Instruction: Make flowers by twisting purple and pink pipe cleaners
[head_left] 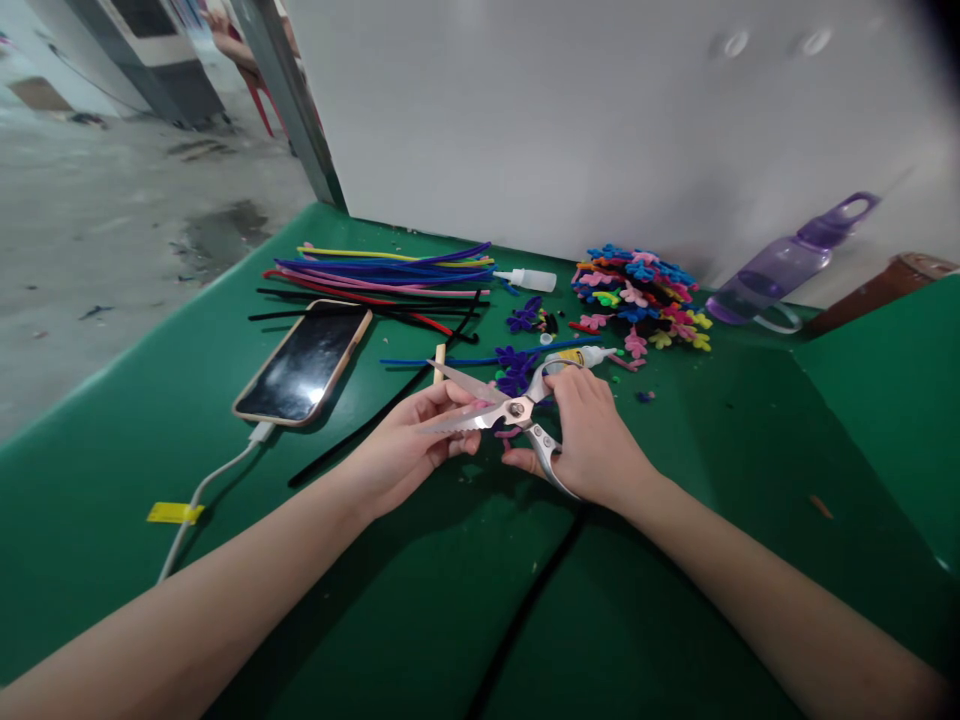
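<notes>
My right hand [600, 435] grips the handles of silver scissors [516, 410], its thumb and fingers in the loops. The blades are spread and point left, across the fingers of my left hand [420, 430]. That hand is closed in a pinch on a short pink pipe cleaner [508, 433], partly hidden behind the blades. Just beyond the scissors lie purple pipe-cleaner flowers [514, 368] and a glue bottle with a yellow label [581, 356]. A pale wooden stick [439, 362] stands out behind my left fingers. A blue pipe cleaner [420, 362] lies nearby.
Loose coloured pipe cleaners [382, 270] lie at the back left, above a charging phone [304, 362]. A white squeeze bottle [534, 280] and a heap of pipe-cleaner flowers [637, 290] sit near the wall. A purple water bottle [780, 270] leans at the right.
</notes>
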